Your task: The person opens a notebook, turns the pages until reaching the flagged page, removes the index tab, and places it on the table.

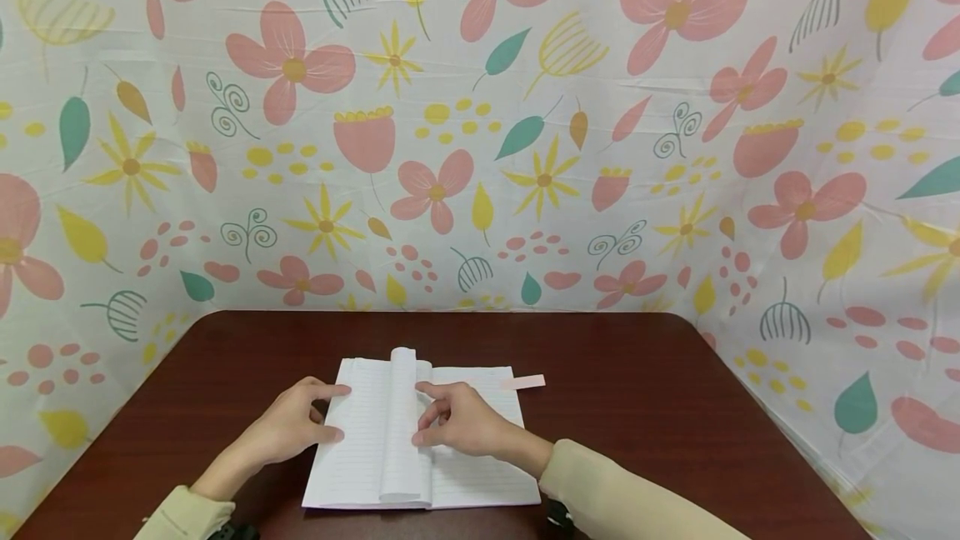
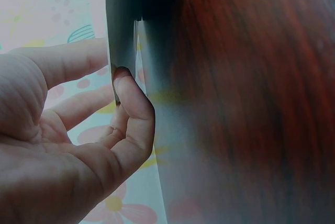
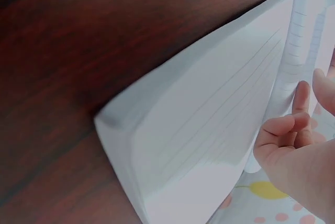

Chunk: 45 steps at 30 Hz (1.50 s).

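Note:
An open lined notebook [image 1: 480, 486] lies on the table, with a page curled into a long white roll [image 1: 401, 440] beside its spine. At the notebook's left edge, my left hand [image 1: 288, 419] keeps thumb and forefinger on the page. The left wrist view shows a finger of the left hand [image 2: 78, 145] bent under the paper's edge, so the edge is pinched. From the right, my right hand [image 1: 465, 423] touches the roll with forefinger and thumb. In the right wrist view, the right hand [image 3: 293, 150] has one finger extended along the roll and others bent.
A pale pink paper tab [image 1: 528, 382] sticks out past the notebook's right edge. The dark reddish wooden table [image 1: 637, 407] spreads around the notebook. Behind it and along both sides hangs a flower-printed cloth [image 1: 450, 148].

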Available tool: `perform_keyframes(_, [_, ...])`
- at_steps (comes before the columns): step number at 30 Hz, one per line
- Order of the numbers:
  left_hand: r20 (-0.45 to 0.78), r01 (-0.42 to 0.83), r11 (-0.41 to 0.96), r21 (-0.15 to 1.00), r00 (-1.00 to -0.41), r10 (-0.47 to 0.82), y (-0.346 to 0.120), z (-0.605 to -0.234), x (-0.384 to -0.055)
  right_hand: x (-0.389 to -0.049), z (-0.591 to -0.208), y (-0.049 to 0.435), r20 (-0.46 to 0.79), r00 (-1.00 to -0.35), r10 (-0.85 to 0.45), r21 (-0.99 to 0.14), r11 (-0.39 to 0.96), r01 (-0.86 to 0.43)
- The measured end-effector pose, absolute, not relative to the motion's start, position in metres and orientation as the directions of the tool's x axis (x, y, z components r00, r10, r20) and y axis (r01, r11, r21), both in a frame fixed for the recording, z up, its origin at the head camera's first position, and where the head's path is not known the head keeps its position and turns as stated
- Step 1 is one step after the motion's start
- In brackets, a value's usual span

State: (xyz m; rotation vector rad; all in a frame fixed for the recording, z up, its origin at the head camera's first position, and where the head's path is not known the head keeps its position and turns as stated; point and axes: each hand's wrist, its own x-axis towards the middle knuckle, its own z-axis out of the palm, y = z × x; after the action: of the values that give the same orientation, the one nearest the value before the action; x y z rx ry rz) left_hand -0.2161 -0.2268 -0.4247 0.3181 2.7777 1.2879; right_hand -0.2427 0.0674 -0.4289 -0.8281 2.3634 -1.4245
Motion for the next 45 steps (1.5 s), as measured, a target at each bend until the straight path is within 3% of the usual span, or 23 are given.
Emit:
perform_keyframes(37, [0.014,0.142,0.638,0.757,-0.979,0.202,-0.2264,-0.4251,-0.2170,-0.2446,-0.4308,0.0655,0.024,-0.781,-0.624,-0.860,0.386,-0.334])
perform_keyframes(45, [0.019,0.180,0.614,0.768,-0.966,0.259,-0.2299,-0.4261,-0.2182,-0.2466,-0.4322,0.0679,0.023,-0.772,-0.635,-0.868,0.371,-0.331])
